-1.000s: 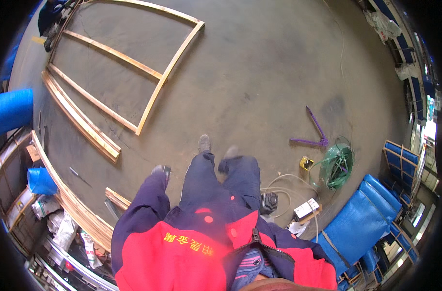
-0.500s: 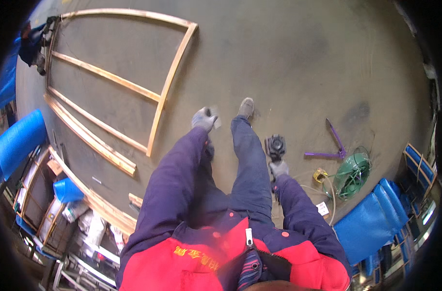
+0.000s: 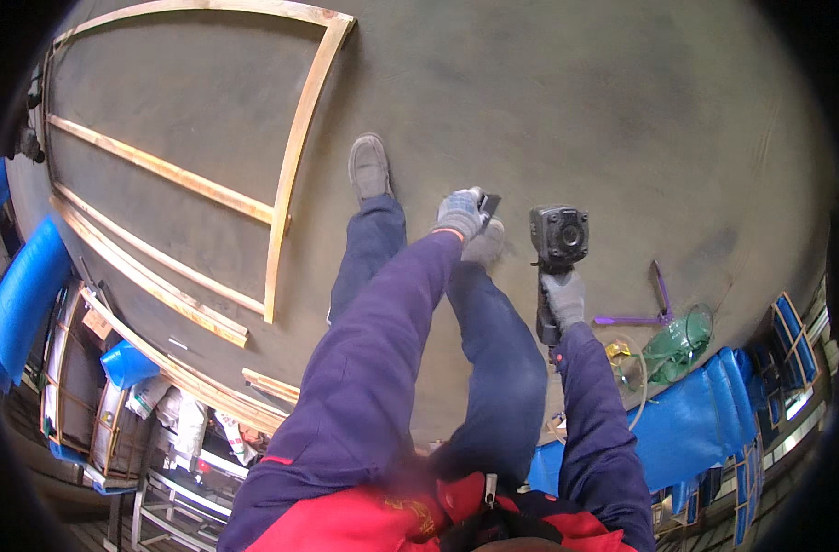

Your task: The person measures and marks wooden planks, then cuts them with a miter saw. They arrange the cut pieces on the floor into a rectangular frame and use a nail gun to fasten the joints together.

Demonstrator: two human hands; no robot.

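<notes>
My right hand (image 3: 564,296), in a grey glove, grips the handle of a black nail gun (image 3: 557,241) held out over the concrete floor, its round head facing up. My left hand (image 3: 460,213), gloved too, is raised beside it and holds a small dark flat object (image 3: 488,201). Both arms wear dark blue sleeves. My legs and grey shoes (image 3: 370,166) show below the hands. A large wooden frame (image 3: 295,156) with a curved top lies on the floor to my left.
Loose wooden battens (image 3: 153,285) lie along the frame's near side. Purple pieces (image 3: 654,299) and a green coiled hose (image 3: 677,342) sit at right beside a blue tarp (image 3: 686,423). Blue rolls (image 3: 24,294) and racks crowd the left edge.
Both hands have risen in front of me. The nail gun came up in my right hand, and my left hand moved from my side to beside it.
</notes>
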